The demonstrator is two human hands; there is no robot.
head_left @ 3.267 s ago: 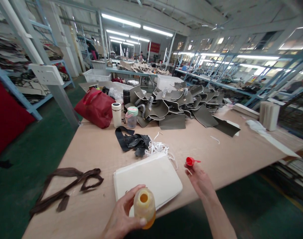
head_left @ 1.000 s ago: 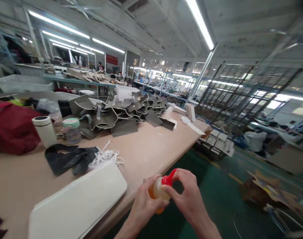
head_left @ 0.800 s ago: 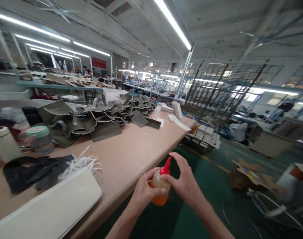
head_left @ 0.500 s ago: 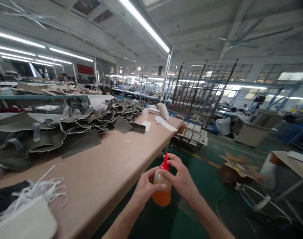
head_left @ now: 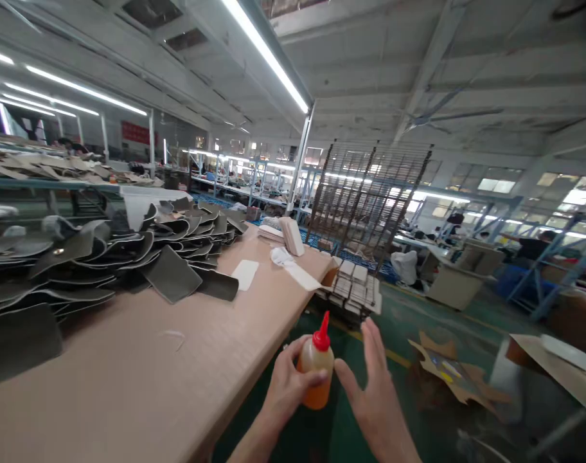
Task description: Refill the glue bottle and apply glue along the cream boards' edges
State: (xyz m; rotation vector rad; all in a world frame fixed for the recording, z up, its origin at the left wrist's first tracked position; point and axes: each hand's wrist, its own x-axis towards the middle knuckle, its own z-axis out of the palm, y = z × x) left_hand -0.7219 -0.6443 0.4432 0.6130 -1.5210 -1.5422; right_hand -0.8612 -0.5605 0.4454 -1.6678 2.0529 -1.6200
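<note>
A translucent squeeze bottle [head_left: 322, 392] with orange liquid and a red pointed nozzle cap stands roughly upright in my left hand [head_left: 288, 386]. The thumb crosses its front and the fingers go round the far side. Just right of the bottle, my right hand [head_left: 377, 392] is off it, thumb and fingers spread with nothing between them. Both hands are in the air beyond the long edge of the brown-covered table [head_left: 187, 360].
Dark grey-green cut pieces [head_left: 172, 273] lie heaped on the table's left. A white card [head_left: 245, 274], a white strip [head_left: 295, 270] and pale stacked blocks [head_left: 292, 236] are farther along. Bundled white pieces [head_left: 355, 283] and an opened cardboard box [head_left: 447, 373] sit beyond the edge.
My right hand has let go of the red cap and moved right, its fingers opening. My left hand still holds the bottle. The view has swung right and moved forward along the table.
</note>
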